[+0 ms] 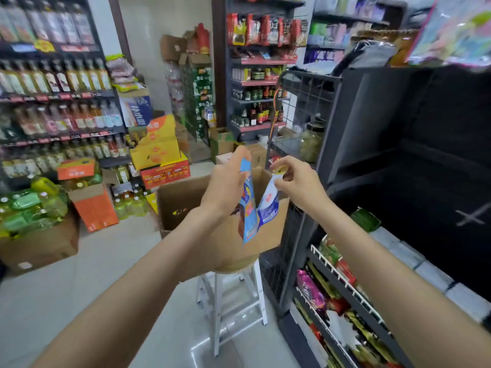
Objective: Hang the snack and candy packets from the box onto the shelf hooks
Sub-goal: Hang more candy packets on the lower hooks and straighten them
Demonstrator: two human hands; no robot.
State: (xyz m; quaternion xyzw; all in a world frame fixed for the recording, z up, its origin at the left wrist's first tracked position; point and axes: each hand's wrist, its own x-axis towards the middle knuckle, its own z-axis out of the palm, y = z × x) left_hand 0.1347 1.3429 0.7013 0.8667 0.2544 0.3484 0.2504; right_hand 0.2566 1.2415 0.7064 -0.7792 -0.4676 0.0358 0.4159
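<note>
An open cardboard box (180, 200) stands on a white stool (233, 293) in front of me. Above the box, my left hand (225, 181) grips a light-blue snack packet (248, 208) by its upper part; the packet hangs down edge-on. My right hand (297, 179) pinches the top of a white-and-blue packet (268, 205) with a yellow header, right beside the first one. The two packets touch at their lower halves. A black wire grid panel (305, 96) on the end of the dark shelf unit rises just behind my right hand.
The dark shelf unit (398, 155) fills the right side, with racks of packets (334, 288) low down. Bottle shelves (53, 102) and stacked cartons (159, 155) line the left and back. Tiled floor lies open to the left of the stool.
</note>
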